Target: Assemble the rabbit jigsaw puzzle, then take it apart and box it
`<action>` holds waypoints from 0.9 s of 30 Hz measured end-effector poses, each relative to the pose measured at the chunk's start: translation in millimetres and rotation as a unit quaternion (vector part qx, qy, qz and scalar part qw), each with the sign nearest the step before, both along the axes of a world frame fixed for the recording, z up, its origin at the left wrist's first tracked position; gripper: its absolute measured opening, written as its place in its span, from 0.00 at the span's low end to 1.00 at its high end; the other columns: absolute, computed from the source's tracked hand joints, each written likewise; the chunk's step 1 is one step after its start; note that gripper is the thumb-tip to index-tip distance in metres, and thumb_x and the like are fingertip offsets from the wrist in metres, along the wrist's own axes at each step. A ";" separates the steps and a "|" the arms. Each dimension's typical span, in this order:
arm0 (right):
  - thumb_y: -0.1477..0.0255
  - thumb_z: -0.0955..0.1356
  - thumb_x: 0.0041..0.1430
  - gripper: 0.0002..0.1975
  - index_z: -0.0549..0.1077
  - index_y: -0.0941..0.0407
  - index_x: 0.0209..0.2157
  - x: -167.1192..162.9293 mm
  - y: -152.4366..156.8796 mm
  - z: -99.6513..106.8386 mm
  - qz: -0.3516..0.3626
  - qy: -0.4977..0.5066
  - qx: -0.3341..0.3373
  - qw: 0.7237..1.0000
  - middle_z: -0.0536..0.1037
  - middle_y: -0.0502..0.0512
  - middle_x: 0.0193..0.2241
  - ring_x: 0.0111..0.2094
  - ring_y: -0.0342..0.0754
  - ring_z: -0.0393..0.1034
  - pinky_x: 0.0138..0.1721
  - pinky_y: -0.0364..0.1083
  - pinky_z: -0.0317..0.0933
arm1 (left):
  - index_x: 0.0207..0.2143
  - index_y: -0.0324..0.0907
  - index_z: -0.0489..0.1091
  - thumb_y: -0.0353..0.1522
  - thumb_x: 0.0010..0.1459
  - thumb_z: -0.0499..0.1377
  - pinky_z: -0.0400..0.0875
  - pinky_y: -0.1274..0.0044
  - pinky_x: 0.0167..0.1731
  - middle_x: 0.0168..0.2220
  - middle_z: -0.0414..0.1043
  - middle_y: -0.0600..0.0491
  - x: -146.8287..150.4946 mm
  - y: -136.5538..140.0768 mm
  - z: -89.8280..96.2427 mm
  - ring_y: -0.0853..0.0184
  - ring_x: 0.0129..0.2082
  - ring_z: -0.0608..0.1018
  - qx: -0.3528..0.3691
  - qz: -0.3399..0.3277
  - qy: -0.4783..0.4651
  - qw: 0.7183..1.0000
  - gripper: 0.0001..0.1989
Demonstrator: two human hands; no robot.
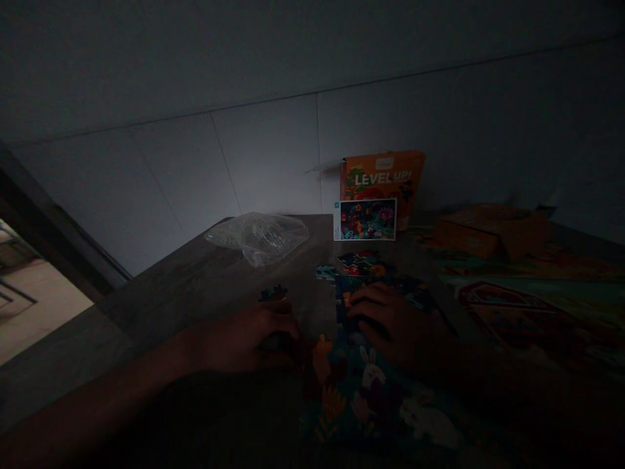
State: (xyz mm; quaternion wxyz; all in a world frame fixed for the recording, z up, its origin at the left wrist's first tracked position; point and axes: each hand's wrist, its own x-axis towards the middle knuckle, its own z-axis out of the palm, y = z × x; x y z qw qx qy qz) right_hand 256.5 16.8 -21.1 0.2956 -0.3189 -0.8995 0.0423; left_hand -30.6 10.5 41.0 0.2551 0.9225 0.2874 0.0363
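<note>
A partly joined jigsaw puzzle lies in front of me, showing a white rabbit and plants on a dark ground. My right hand rests palm down on its upper part, fingers spread. At the puzzle's left edge is my left hand, fingers curled and thumb drawn toward them. Whatever its fingertips hold, if anything, is lost in the dark. Just beyond that hand sit loose dark puzzle pieces. A light blue piece and a cluster of pieces lie past the puzzle's top edge.
A picture card leans against an upright orange box at the back. Left of it, a crumpled clear plastic bag lies on the grey table. An orange box and colourful printed sheets occupy the right. A wall stands behind.
</note>
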 end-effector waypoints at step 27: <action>0.77 0.61 0.63 0.13 0.75 0.60 0.45 -0.4 -5.4 7.3 0.026 -0.004 0.031 0.999 0.75 0.63 0.45 0.47 0.54 0.66 0.49 0.56 0.62 | 0.47 0.44 0.70 0.33 0.52 0.68 0.71 0.72 0.41 0.46 0.66 0.50 -2.7 -0.9 1.9 0.62 0.43 0.73 -0.002 0.027 0.031 0.999 0.20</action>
